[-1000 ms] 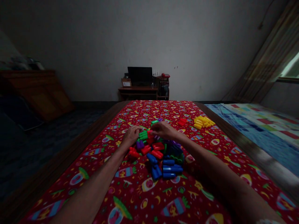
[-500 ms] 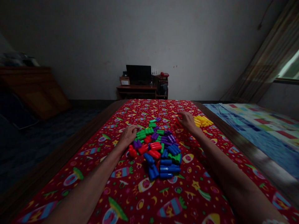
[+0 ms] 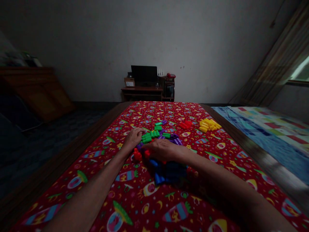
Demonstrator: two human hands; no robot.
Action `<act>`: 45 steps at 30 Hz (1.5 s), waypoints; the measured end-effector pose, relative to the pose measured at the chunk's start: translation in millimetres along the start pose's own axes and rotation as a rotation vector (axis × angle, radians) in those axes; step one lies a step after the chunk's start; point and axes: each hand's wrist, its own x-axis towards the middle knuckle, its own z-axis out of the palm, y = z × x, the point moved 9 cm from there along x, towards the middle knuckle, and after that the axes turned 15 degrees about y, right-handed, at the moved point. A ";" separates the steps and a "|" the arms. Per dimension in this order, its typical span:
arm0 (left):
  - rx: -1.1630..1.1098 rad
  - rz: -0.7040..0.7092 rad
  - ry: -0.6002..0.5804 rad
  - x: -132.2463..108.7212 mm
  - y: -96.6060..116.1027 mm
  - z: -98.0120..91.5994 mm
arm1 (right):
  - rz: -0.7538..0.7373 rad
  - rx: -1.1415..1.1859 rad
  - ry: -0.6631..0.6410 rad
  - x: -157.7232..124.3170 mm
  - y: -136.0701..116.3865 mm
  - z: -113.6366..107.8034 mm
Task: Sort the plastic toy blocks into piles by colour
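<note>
Blocks (image 3: 147, 138) — distant box label (image 3: 129, 84) unreadable

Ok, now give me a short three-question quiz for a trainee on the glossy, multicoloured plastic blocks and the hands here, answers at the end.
1. True or false: the bare right hand is touching the compact pile of yellow plastic blocks.
2. Multiple choice: which colour of block lies closest to the fingertips of the bare left hand? A) yellow B) green C) blue
3. Fill in: in the loose, mixed-colour pile of plastic blocks, the ones nearest the camera are ____.

Key:
1. False; it is at the mixed-colour pile.
2. B, the rounded green plastic blocks.
3. Blue.
</note>
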 end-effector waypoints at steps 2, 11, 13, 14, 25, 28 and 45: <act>-0.002 -0.003 0.013 -0.1 -0.4 0.0 | 0.032 0.006 -0.029 -0.3 9.0 -2.0; -0.013 -0.005 0.029 -0.8 -1.3 0.3 | -0.013 0.147 0.019 3.5 1.9 -0.7; -0.009 -0.001 0.024 -0.7 -0.4 -0.2 | -0.016 0.212 0.077 5.7 3.6 -9.4; -0.006 -0.002 0.026 -0.5 0.1 -0.7 | 0.009 0.231 0.134 7.0 11.2 -17.7; 0.002 -0.029 0.010 -1.6 3.8 -3.2 | 0.631 -0.323 0.440 -56.2 186.2 -67.8; 0.009 -0.033 0.010 -1.5 3.3 -3.4 | 0.680 -0.419 0.468 -67.8 193.2 -68.1; 0.004 -0.008 0.031 -0.3 1.8 -1.0 | 0.051 -0.180 -0.132 -21.3 19.7 -32.1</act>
